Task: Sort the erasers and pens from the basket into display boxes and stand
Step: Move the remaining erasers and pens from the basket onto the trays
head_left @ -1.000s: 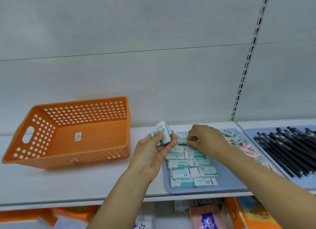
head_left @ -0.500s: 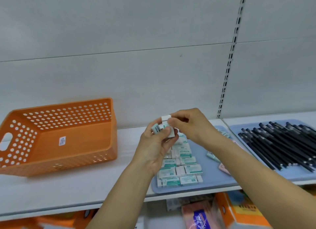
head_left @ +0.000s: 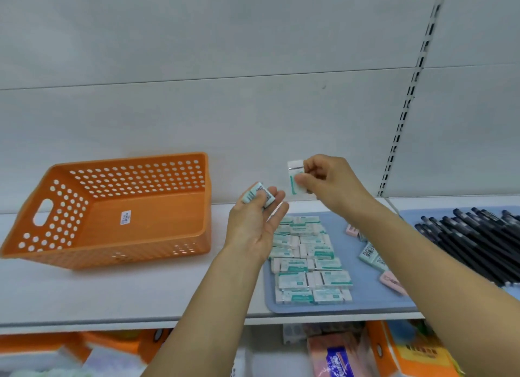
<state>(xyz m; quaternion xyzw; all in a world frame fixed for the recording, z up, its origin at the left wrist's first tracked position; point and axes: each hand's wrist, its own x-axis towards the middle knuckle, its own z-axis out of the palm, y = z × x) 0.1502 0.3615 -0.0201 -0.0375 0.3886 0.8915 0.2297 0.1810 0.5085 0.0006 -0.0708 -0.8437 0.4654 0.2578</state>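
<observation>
My right hand point(head_left: 327, 181) pinches a single eraser point(head_left: 296, 179) upright between thumb and fingertips, lifted above the shelf point(head_left: 112, 292) so I can turn it the way the rows run before I lay it down. My left hand point(head_left: 253, 224) is half open, palm up, cradling a small stack of erasers point(head_left: 259, 194) on its loosely curled fingers; I hold it close beside the right as a feeder, so each piece is only a short reach away. Below them the blue tray point(head_left: 363, 295) carries neat rows of erasers point(head_left: 308, 261) on its left half, with a few loose erasers point(head_left: 371, 254), pink and green, scattered on the right. The black pens point(head_left: 472, 244) lie side by side on the second tray point(head_left: 408, 216) further right. The orange basket point(head_left: 112, 210), tilted at the left of the shelf, looks empty, so I judge the sorting is nearly done.
</observation>
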